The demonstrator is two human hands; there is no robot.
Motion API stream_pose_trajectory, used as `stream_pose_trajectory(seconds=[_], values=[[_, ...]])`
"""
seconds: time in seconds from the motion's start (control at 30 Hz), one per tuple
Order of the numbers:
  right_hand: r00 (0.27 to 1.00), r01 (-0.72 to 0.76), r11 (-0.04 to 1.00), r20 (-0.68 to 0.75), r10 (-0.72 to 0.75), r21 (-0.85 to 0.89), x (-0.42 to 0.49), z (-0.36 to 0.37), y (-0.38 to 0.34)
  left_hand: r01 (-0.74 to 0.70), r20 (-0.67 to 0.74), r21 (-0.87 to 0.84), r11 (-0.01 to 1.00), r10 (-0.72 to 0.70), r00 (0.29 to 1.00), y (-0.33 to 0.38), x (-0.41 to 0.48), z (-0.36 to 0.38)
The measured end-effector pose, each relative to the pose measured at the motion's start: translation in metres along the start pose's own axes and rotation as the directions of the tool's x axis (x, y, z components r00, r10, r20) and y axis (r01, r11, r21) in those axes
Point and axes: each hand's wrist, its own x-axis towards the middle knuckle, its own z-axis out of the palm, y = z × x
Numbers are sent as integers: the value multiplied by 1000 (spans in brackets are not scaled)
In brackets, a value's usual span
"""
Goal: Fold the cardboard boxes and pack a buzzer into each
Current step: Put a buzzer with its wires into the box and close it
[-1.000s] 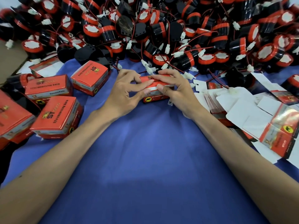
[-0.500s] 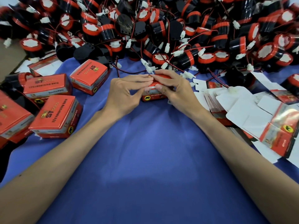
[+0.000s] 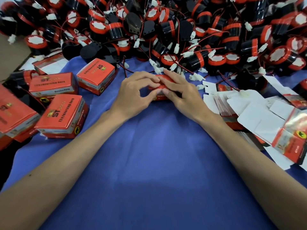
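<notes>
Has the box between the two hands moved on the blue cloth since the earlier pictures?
No. The box stays where it was, equally far right of the nearest closed box on the blue cloth.

Left hand (image 3: 132,95) and right hand (image 3: 184,97) grip red box (image 3: 166,79) from both sides on blue cloth (image 3: 149,163), fingertips meeting on top. Buzzer pile (image 3: 166,30) behind. Closed boxes (image 3: 61,113) at left; stacked flat blanks (image 3: 265,123) at right.

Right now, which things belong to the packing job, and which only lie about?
In use: red box, held by left hand and right hand; buzzer pile; flat box blanks.
Lying about: closed boxes on the left; blue cloth.
</notes>
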Motion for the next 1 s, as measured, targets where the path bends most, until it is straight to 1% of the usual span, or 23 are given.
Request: stream_pose_trajectory(seconds=[0.1,0.17,0.27,0.33,0.4,0.43,0.53,0.63,0.7,0.8,0.9,1.0], values=[[999,30,995,30,-28,-97,1,0,2,-1,36,68,998,-2,999,2,-1,1],[999,45,994,34,-42,-103,0,0,2,-7,75,114,993,-2,997,5,-2,2],[995,93,996,40,-93,3,-6,0,1,24,182,210,977,-64,981,9,-3,0],[997,72,995,0,-73,69,-9,-2,0,-45,247,330,943,-40,968,14,-1,-2],[997,38,993,-71,-30,115,-9,-3,-2,-120,273,443,888,-7,962,19,4,-6],[995,21,993,-96,-10,114,-9,-3,-1,-119,269,506,854,-25,963,19,7,-9],[994,-10,1000,-112,12,23,-9,-2,-1,-8,230,696,718,-212,950,14,16,-22],[994,24,998,-103,-29,-50,-8,-1,0,70,165,788,612,-318,933,2,23,-39],[995,16,997,-96,-22,-69,-8,0,0,146,112,809,569,-393,913,-8,25,-49],[997,-35,996,-78,29,-81,-7,0,-1,270,25,808,523,-489,872,-25,24,-57],[998,-40,995,-61,34,-93,-6,-1,0,330,-40,809,486,-515,856,-35,20,-55],[998,-21,993,-55,15,-114,-6,2,-1,363,-70,837,409,-578,813,-39,23,-55]])
